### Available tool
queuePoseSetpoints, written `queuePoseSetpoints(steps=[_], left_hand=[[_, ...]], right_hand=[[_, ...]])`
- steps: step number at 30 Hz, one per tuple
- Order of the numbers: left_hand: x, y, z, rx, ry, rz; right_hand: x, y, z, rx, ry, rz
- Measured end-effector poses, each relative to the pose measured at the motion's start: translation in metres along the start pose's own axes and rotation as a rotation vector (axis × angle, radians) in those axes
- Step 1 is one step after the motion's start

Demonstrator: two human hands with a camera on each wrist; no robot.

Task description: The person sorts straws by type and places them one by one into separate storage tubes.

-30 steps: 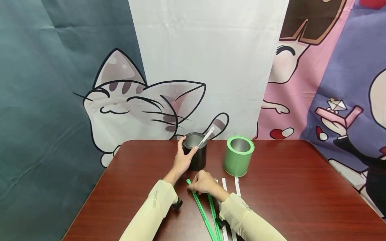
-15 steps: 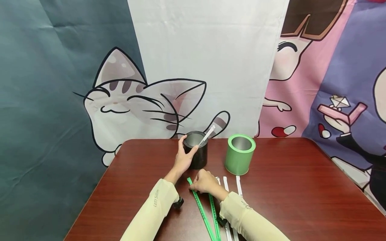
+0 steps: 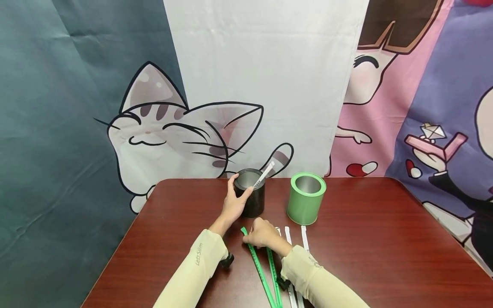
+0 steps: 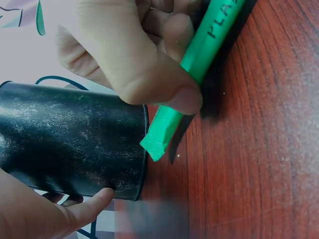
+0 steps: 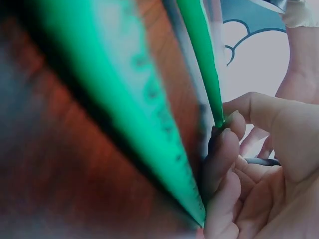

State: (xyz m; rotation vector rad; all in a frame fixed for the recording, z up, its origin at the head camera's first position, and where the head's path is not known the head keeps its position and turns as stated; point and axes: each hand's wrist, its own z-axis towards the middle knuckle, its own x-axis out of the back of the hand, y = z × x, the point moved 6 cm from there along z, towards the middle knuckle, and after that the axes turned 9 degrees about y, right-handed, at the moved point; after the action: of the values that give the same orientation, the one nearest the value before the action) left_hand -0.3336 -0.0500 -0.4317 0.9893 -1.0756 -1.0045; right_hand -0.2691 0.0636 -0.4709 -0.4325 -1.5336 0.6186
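My left hand (image 3: 233, 202) grips a black can (image 3: 255, 205) by its left side, thumb toward the front. A white wrapped straw (image 3: 266, 172) leans out of the can beside the thumb tip; whether the thumb touches it I cannot tell. Just in front of the can, my right hand (image 3: 262, 233) pinches a green wrapped straw (image 4: 204, 55) near its crimped end, between thumb and fingers. In the left wrist view dark printed letters show on that straw. Another green straw (image 3: 273, 273) runs under the right hand, partly hidden by it.
Several white wrapped straws (image 3: 304, 237) lie right of the green ones, partly under the right sleeve. A green can (image 3: 304, 207) with a hollow top stands upright right of the black can. The brown table (image 3: 377, 239) backs onto a cartoon-printed cloth (image 3: 269, 64).
The pinched green straw's top end has shifted very slightly right with my right hand. My left hand has stayed on the black can.
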Motion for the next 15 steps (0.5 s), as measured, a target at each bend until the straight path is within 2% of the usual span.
queuePoseSetpoints(steps=[6,15], left_hand=[[-0.001,-0.001,0.0,0.002,-0.009,-0.007],[-0.001,-0.001,0.001,-0.005,-0.011,-0.012]], right_hand=[[0.004,0.0,0.0,0.018,-0.05,0.154],[0.017,-0.003,-0.003,0.028,-0.056,0.195]])
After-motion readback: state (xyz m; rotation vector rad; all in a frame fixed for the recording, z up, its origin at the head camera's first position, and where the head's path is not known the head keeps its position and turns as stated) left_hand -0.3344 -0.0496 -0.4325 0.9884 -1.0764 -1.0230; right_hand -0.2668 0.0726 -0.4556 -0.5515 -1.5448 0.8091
